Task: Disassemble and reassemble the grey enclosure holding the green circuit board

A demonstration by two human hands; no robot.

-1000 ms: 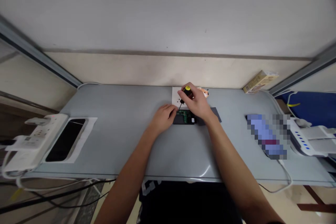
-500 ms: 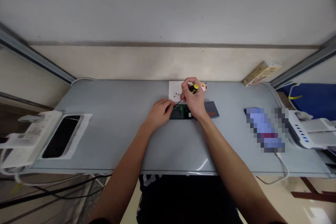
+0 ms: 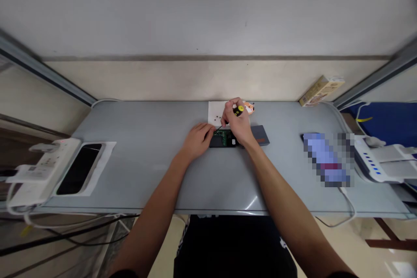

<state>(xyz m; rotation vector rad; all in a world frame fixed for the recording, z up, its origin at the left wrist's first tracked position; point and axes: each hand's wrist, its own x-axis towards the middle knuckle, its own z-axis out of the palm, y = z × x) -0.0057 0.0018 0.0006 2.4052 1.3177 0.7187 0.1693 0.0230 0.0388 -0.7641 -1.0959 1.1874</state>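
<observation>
My right hand (image 3: 239,127) is closed round a black and yellow screwdriver (image 3: 239,110). The thin shaft slants down to the left, and its tip meets the upper left part of an opened black electronic device (image 3: 216,141). A green circuit board (image 3: 224,137) shows inside the device. My left hand (image 3: 197,141) grips the device's left end, thumb and fingers drawn together near the screwdriver tip. Partly behind my right wrist lies a dark grey rectangular case piece (image 3: 260,132). Several tiny dark screws rest on a white paper (image 3: 212,110) behind the device.
An orange and white cartoon figure (image 3: 249,107) lies at the paper's right. A phone (image 3: 80,168) and a power strip (image 3: 61,156) sit at left. At right are a blurred phone-like item (image 3: 325,158), a charging station (image 3: 368,160) and a small box (image 3: 321,91) against the wall.
The view has shifted slightly. Both hands stay at the device, and the screwdriver is still in my right hand with its tip near the same corner.
</observation>
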